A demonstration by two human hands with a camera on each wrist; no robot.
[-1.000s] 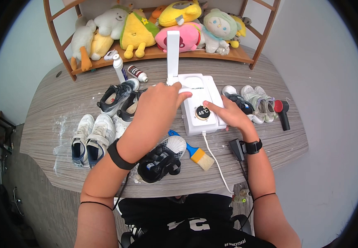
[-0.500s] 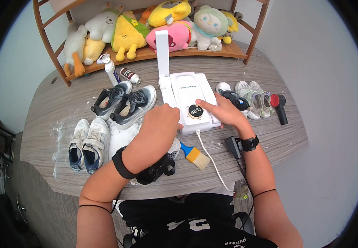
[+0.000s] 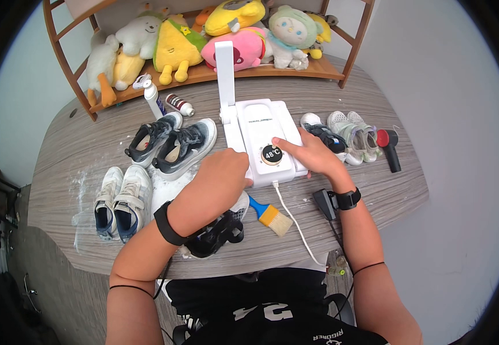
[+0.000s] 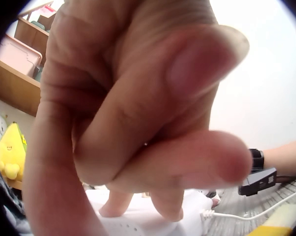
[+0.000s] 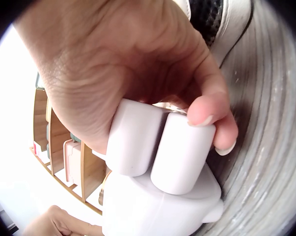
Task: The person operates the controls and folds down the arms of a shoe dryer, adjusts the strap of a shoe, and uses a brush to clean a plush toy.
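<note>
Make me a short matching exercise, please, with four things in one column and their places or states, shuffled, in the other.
1. brush
2. pink plush toy
3. right hand
4. black-and-red tool

A. gripping the white appliance, thumb by its round display
B. on the right of the table, beside the pale shoes
C. lying with pale bristles toward the table's near edge
D. on the wooden shelf

Right pairs: 1-C, 2-D, 3-A, 4-B
</note>
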